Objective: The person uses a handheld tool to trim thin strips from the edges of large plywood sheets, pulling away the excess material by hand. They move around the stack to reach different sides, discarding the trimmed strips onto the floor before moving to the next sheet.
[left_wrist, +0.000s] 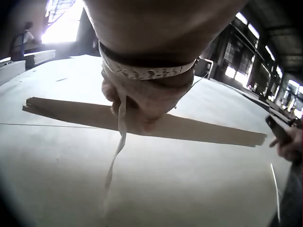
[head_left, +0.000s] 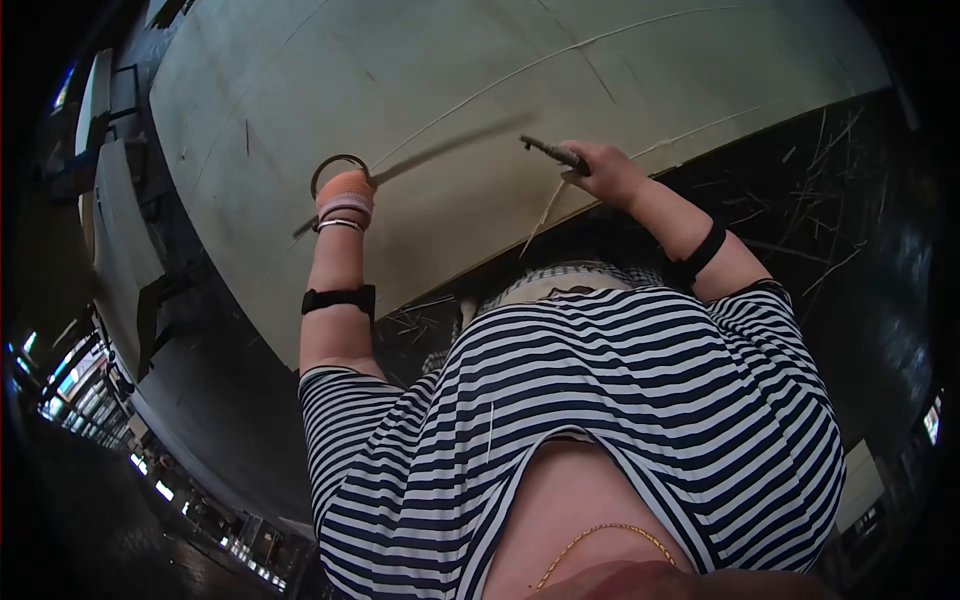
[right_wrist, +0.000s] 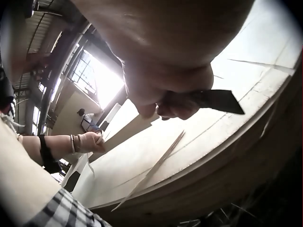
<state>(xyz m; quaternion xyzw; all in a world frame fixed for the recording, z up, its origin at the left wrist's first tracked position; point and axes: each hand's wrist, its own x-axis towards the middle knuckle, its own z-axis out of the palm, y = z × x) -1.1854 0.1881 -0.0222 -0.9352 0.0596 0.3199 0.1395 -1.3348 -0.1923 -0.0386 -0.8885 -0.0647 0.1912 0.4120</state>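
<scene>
In the head view my left hand [head_left: 345,195], orange-toned at the fingers and with bracelets at the wrist, is over a large pale sheet [head_left: 450,190]. Its fingers are curled; a thin pale strip [left_wrist: 123,123] comes out of them and trails down. A round hoop [head_left: 340,158] shows at the knuckles. Beneath this hand lies a long flat brown strip [left_wrist: 203,130] with ragged ends. My right hand [head_left: 607,172] grips a knife [head_left: 550,152], its dark broad blade [right_wrist: 222,101] pointing outward, held over the sheet's near edge.
A long thin sliver [head_left: 540,65] curves across the sheet. Another splinter [right_wrist: 151,172] pokes out over the near edge. Scraps [head_left: 815,185] litter the dark floor at right. More pale boards [head_left: 125,220] stand at left, and another person [right_wrist: 88,120] is in the background.
</scene>
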